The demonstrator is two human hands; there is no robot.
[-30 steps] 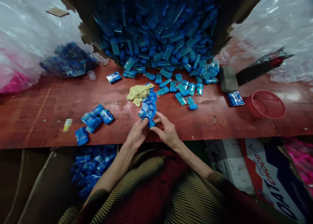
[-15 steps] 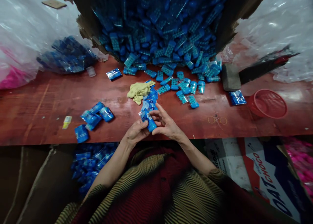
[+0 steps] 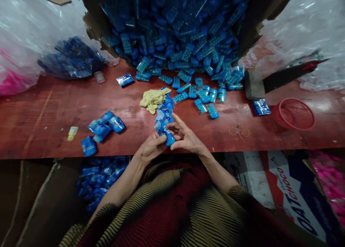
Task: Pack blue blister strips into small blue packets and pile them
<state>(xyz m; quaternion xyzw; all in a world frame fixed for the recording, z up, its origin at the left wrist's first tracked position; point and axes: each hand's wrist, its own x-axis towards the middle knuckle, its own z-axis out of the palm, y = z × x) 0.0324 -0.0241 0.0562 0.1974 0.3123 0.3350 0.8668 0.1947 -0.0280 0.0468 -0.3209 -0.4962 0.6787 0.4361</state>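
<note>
By my reading much is left: a great heap of unwrapped containers spills from a torn carton at the table's back edge; the large pile of wrapped packs below the front edge looks done; so does the small cluster near that edge, to my left; one blue container is at mid front edge, pinched in my left hand; my right hand cups loosely beside it, whether pressing I cannot tell. The tabletop is red and scuffed; clear plastic bags bulge at both back corners; a printed box lies under the front edge, rightward; a red basket sits toward the right end; a yellowish cloth lies mid-table, against flat blue wrappers.
</note>
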